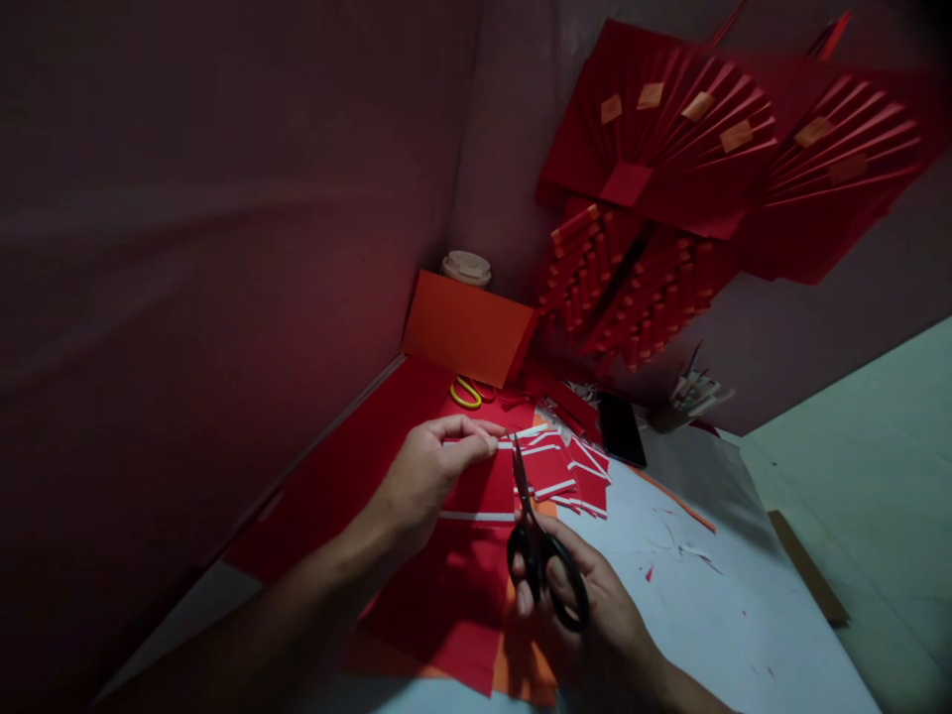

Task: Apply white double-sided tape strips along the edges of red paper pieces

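My left hand pinches the upper edge of a red paper piece with white stripes. In my right hand are black-handled scissors, with fingers through the loops. Their blades point up and away, close to the right edge of the held piece. Whether the blades touch the paper I cannot tell. Just right of the blades lies a loose pile of cut red pieces with white stripes. Larger red paper sheets lie beneath my hands, with orange paper under them.
Yellow-handled scissors lie beyond my left hand, before a folded orange card and a lidded cup. A phone and a pen holder stand farther right. Paper scraps dot the white table. Red fan decorations hang above.
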`<control>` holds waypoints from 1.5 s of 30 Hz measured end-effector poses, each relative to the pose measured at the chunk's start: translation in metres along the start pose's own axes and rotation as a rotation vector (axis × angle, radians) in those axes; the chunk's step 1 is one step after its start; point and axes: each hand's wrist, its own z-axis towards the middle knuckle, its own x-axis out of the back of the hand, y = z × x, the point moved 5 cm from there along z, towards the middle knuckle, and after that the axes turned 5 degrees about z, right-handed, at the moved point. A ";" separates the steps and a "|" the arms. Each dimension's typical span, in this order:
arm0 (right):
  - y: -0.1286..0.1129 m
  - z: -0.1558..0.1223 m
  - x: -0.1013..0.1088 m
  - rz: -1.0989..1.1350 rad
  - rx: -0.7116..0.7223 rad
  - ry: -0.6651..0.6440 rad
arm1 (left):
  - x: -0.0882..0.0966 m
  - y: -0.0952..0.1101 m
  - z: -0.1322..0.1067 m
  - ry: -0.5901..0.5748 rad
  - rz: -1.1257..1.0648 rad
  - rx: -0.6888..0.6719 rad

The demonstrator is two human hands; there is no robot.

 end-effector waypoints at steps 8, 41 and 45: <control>-0.012 0.003 0.009 -0.476 0.086 -0.050 | 0.030 0.013 0.012 0.226 -0.231 -0.018; -0.049 0.020 0.023 -0.470 0.330 0.176 | -0.008 -0.020 0.008 -0.264 0.106 0.163; -0.039 0.024 0.024 -0.386 0.356 0.123 | -0.018 -0.029 0.003 -0.394 0.089 0.265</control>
